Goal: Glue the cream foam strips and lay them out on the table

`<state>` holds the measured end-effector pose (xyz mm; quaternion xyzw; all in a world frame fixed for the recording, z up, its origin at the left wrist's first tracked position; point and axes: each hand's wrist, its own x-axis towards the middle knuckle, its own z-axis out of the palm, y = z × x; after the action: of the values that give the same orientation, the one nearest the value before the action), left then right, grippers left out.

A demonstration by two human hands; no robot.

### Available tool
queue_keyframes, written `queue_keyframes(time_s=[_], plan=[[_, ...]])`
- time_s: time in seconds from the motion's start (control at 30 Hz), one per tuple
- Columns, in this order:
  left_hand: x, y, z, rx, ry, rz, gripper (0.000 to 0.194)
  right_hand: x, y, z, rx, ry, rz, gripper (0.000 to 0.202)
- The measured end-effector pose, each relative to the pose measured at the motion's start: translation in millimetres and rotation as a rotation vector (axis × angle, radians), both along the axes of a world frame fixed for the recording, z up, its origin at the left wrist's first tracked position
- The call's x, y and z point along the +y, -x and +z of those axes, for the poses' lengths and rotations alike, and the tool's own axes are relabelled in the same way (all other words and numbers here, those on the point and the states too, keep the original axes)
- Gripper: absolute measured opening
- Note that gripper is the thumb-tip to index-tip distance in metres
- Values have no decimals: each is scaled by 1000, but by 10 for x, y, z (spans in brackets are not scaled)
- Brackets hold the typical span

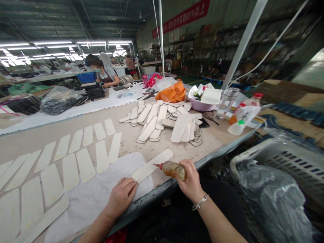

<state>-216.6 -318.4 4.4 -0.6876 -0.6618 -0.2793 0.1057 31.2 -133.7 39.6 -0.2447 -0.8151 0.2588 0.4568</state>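
Observation:
My right hand (pixel 189 179) is wrapped round the base of a brownish glue bottle (pixel 172 169), tilted nearly flat, its red tip over the edge of a long cream strip (pixel 152 165). The strip lies partly on a white cloth (pixel 101 195). At its near end, my left hand (pixel 123 193) has its fingers together, fingertips touching the strip's end. Rows of similar cream pieces (pixel 72 172) lie spread to the left. Beyond the strip is a heap of loose and stacked cream pieces (pixel 152 125).
An orange bag (pixel 172 92), a purple basin (pixel 202 105), a glass jar (pixel 226 103) and a red-capped bottle (pixel 249 106) stand behind the heap. The table edge (pixel 215 153) runs diagonally near my right hand. A grey crate (pixel 275 158) holds plastic at right. A person (pixel 108 76) works farther back.

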Motion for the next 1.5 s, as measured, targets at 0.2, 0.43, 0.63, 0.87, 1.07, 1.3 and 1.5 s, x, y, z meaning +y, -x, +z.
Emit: queue_keyframes(time_s=[0.2, 0.43, 0.63, 0.87, 1.07, 1.3, 1.5], plan=[[4, -1, 4, 14, 7, 12, 15, -191, 167, -8, -81, 21, 204, 40], [2, -5, 3, -1, -2, 1, 12, 132, -12, -89, -124, -70, -97, 34], [1, -4, 13, -9, 5, -9, 11, 359, -148, -82, -22, -85, -292, 26], [3, -7, 12, -8, 12, -5, 10, 429, -17, -99, -84, -75, -308, 26], [11, -4, 1, 5, 6, -11, 10, 415, -108, -104, -114, -99, -367, 27], [2, -15, 17, 3, 20, 3, 11, 266, -264, -37, -141, -111, -320, 29], [3, -10, -7, -4, 14, 7, 11, 57, -134, -9, -119, -22, -103, 31]])
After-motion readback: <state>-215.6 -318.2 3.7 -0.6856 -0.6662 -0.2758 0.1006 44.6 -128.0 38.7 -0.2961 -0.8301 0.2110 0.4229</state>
